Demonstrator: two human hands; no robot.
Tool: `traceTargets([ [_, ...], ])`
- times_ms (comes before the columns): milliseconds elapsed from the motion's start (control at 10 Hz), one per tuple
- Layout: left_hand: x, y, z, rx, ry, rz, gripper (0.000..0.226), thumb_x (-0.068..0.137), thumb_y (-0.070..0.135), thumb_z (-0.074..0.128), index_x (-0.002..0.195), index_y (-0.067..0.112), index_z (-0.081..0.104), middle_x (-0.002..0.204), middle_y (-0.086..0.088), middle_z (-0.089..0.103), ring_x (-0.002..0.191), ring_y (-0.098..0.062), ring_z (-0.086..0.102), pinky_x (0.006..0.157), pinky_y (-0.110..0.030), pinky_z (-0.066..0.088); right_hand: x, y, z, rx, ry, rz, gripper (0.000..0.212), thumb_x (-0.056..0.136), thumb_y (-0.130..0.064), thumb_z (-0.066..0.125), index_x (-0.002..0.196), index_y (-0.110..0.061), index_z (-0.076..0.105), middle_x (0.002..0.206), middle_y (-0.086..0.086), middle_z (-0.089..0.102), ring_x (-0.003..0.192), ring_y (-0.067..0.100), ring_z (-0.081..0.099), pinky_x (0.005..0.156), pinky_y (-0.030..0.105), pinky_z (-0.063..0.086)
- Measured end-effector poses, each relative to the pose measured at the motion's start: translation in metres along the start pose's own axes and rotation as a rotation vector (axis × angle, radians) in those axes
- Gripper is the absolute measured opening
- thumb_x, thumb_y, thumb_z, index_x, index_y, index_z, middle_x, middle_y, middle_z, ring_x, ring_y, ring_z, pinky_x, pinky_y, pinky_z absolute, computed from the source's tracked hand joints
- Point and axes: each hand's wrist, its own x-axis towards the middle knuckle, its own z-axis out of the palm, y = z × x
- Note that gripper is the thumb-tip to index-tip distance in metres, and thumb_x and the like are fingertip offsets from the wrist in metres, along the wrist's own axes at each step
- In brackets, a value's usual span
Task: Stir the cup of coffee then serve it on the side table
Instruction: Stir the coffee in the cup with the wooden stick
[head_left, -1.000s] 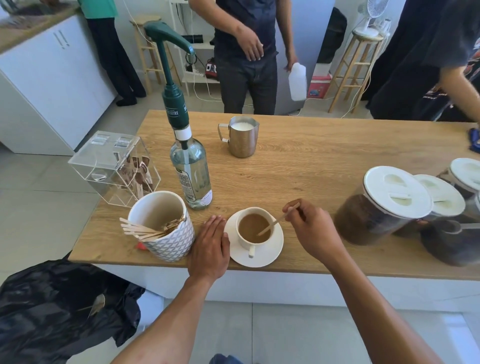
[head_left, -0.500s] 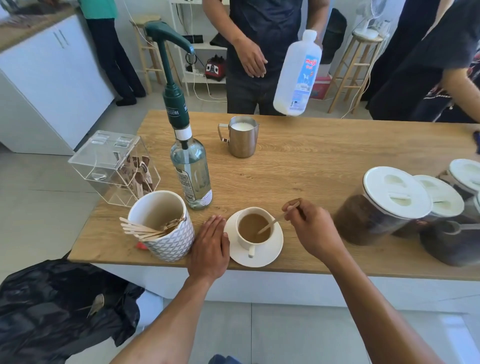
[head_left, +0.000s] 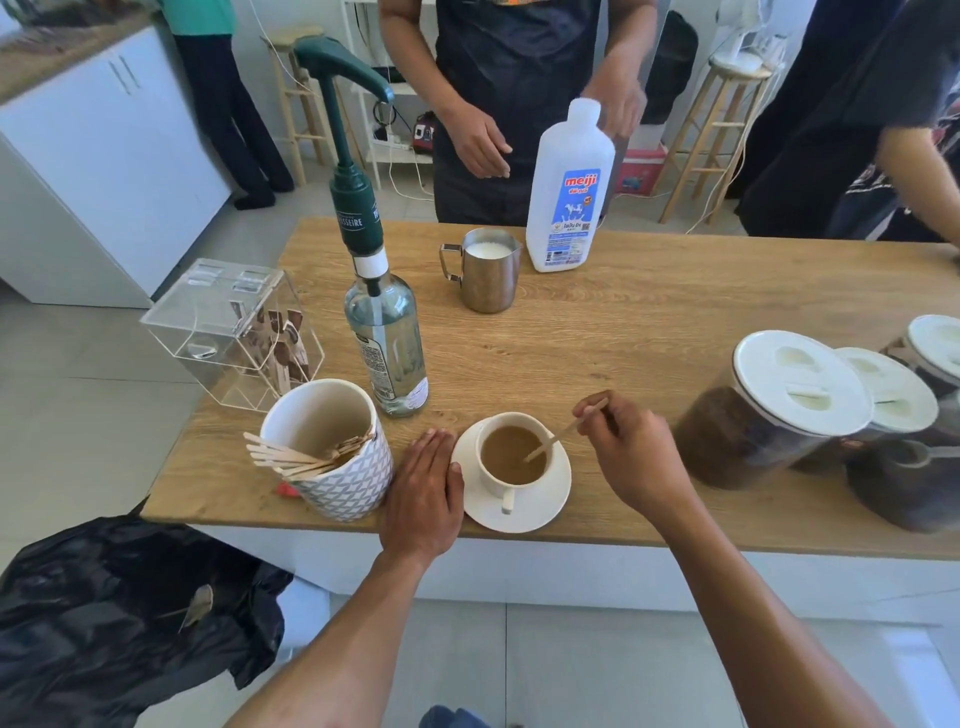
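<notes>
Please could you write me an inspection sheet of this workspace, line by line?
Surface: wooden table, no spill seen.
Job's things: cup of coffee stands on saucer; stirrer tip is in the coffee.
Clutter: pump bottle, pitcher of milk, milk bottle, holder with sticks, clear box, lidded jars.
Hands: left hand lies flat on the table beside the saucer; right hand pinches the stirrer.
Cables: white cables on the floor behind the table.
Surroundings: three people stand beyond the table; stools, white cabinet, black bag on the floor.
</notes>
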Motion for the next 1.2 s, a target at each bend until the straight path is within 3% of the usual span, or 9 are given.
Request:
traceTargets([
  [100,0.0004,-0.0020,0.0015,0.000,-0.004,0.007,0.052,0.103,0.032,0.027,0.139,0.008,0.056,0.144,-0.009,0.056,0.140,-0.024,0.045,0.118,-0.041,0.034,0.0003,-0.0021,0.0013,0.019,-0.027,0.007,0.019,0.099,-0.020,0.050,0.093,-0.019,0.067,0.083,-0.005,0.072,0.075,0.020,0.067,0.069,0.030,0.051],
  [300,0.0007,-0.0034,0.0025,0.001,-0.009,0.006,0.053,0.103,0.033,0.026,0.140,0.008,0.055,0.146,-0.008,0.055,0.142,-0.023,0.043,0.118,-0.042,0.034,-0.0003,-0.0009,0.0003,0.004,0.005,0.011,0.019,0.099,-0.019,0.049,0.089,-0.021,0.065,0.083,-0.009,0.070,0.075,0.014,0.066,0.060,0.015,0.046],
  [500,0.0013,-0.0033,0.0029,0.002,-0.006,0.010,0.053,0.103,0.032,0.027,0.139,0.007,0.056,0.145,-0.008,0.055,0.141,-0.023,0.044,0.119,-0.041,0.032,-0.0009,-0.0024,0.0001,0.019,0.017,0.033,0.019,0.097,-0.017,0.050,0.088,-0.018,0.066,0.077,-0.003,0.069,0.056,0.010,0.059,0.047,0.020,0.043],
  [600,0.0016,-0.0039,0.0020,0.006,-0.002,0.011,0.053,0.103,0.032,0.027,0.139,0.007,0.056,0.145,-0.008,0.055,0.141,-0.023,0.044,0.119,-0.042,0.033,0.0005,-0.0045,0.0008,0.029,0.001,0.011,0.019,0.097,-0.017,0.052,0.088,-0.018,0.068,0.081,0.002,0.073,0.062,0.022,0.063,0.054,0.029,0.046],
  [700,0.0017,-0.0041,0.0020,0.013,-0.003,0.007,0.053,0.103,0.032,0.027,0.140,0.008,0.056,0.145,-0.008,0.056,0.141,-0.023,0.044,0.119,-0.041,0.033,-0.0002,-0.0049,0.0029,0.022,-0.027,0.030,0.021,0.096,-0.014,0.050,0.083,-0.017,0.067,0.081,0.002,0.072,0.049,0.008,0.052,0.045,0.018,0.040],
  [900,0.0012,-0.0056,0.0019,0.021,-0.001,0.012,0.052,0.103,0.031,0.027,0.139,0.007,0.056,0.144,-0.008,0.056,0.141,-0.023,0.044,0.118,-0.042,0.033,0.0005,-0.0064,0.0035,0.048,-0.055,0.022,0.021,0.098,-0.017,0.050,0.089,-0.016,0.068,0.083,-0.008,0.071,0.076,0.023,0.069,0.067,0.034,0.054],
  [1000,0.0018,-0.0034,0.0024,0.019,-0.004,0.011,0.052,0.103,0.032,0.027,0.139,0.007,0.056,0.144,-0.008,0.056,0.140,-0.023,0.045,0.118,-0.042,0.033,0.0022,-0.0030,0.0016,0.017,-0.005,0.039,0.022,0.097,-0.016,0.047,0.084,-0.019,0.065,0.081,-0.002,0.070,0.057,0.008,0.061,0.048,0.021,0.044],
  [1100,0.0018,-0.0037,0.0018,0.017,0.005,0.013,0.051,0.103,0.031,0.028,0.138,0.007,0.057,0.143,-0.009,0.057,0.140,-0.024,0.045,0.117,-0.042,0.035,0.0029,-0.0021,0.0017,0.035,0.005,0.039,0.019,0.098,-0.019,0.049,0.091,-0.018,0.067,0.080,-0.007,0.070,0.070,0.015,0.067,0.061,0.026,0.050],
  [1200,0.0014,-0.0042,0.0008,0.024,0.005,0.013,0.051,0.103,0.031,0.028,0.138,0.007,0.057,0.143,-0.009,0.057,0.139,-0.024,0.046,0.117,-0.043,0.036,0.0002,-0.0043,0.0048,0.026,-0.041,0.017,0.020,0.097,-0.016,0.050,0.088,-0.018,0.067,0.078,-0.011,0.069,0.065,0.007,0.064,0.056,0.021,0.048],
])
